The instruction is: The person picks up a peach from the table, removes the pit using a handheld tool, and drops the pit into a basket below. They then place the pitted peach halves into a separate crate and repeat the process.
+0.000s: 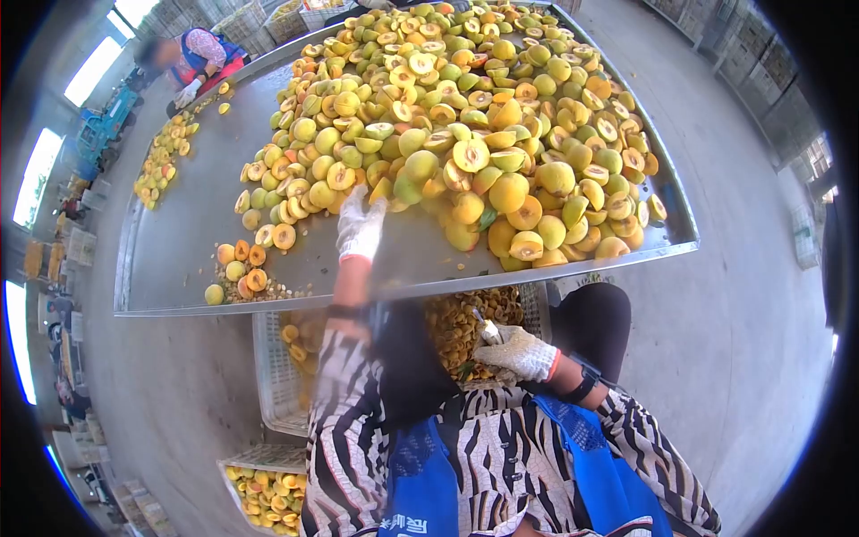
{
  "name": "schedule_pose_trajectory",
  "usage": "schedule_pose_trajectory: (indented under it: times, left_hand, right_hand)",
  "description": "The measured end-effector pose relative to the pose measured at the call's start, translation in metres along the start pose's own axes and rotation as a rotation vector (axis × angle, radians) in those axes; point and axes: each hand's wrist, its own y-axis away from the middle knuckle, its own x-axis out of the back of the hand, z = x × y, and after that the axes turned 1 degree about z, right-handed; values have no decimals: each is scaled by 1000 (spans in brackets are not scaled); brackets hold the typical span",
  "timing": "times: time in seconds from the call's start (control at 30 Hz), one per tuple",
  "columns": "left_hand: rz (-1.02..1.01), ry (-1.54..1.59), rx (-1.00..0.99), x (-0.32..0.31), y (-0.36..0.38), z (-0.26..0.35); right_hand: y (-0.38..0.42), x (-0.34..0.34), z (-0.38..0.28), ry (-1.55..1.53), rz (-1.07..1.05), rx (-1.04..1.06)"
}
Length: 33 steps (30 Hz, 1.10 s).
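My left hand [360,225], in a white knit glove, reaches over the metal table to the near edge of a heap of halved peaches [420,167]. Its fingers are stretched out and apart against the fruit, and I see nothing gripped in them. My right hand [519,352], in a soiled white glove, is closed around a small tool [489,330] with a pale handle and a thin metal tip. It is held above a crate of peach pits and scraps [470,313], in front of my lap.
The metal table [192,259] has a raised rim. A few peach halves [255,279] and loose pits lie at its near left. A white crate [279,394] stands below, and another crate of fruit [268,497] is lower left. A person [206,58] works at the far left corner.
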Motion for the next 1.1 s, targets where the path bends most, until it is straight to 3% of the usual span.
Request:
schedule_pose_trajectory:
  times: [0.03,0.07,0.2,0.23,0.33,0.37,0.4,0.47,0.5,0.53,0.57,0.7,0.83,0.93,0.97,1.07,1.1]
  left_hand:
    - [-37,-38,4,-12,-12,-1]
    - [-75,-76,9,-26,-24,-6]
    - [-168,275,233,-44,-56,-36]
    - [-162,416,338,-31,-41,-15]
    - [-145,360,287,-8,-11,-12]
    - [-125,378,204,0,5,-14]
    - [-108,396,122,8,24,-17]
    - [-246,610,273,43,85,45]
    - [-297,569,106,42,105,39]
    - [-348,528,-58,41,124,34]
    - [-411,497,-282,45,143,38]
    - [-673,632,-274,44,191,51]
    - [-383,1094,-103,34,213,60]
    - [-420,1380,219,19,215,54]
    - [-334,1331,278,16,217,56]
    - [-332,1626,580,23,213,48]
    - [-237,1684,655,22,213,53]
  right_hand:
    - [-4,-6,7,-169,58,104]
    - [-5,-3,8,-190,53,66]
    - [-4,0,4,-189,93,16]
    - [-5,-1,4,-167,107,14]
    - [-13,-3,18,-130,199,74]
    - [-14,-4,23,-126,245,103]
    - [-15,-1,21,-172,243,-40]
    - [-5,-1,-6,-331,279,-77]
    - [-6,-1,-9,-292,299,-69]
    - [-14,-2,3,-503,253,50]
    - [-10,-4,-4,-350,278,89]
    - [-17,-5,7,51,335,294]
    - [16,-36,-60,-114,386,-6]
    - [7,-56,-43,-158,373,260]
    - [7,-65,-40,-78,505,358]
    - [2,-60,-25,241,582,335]
    - [4,-62,-24,347,696,361]
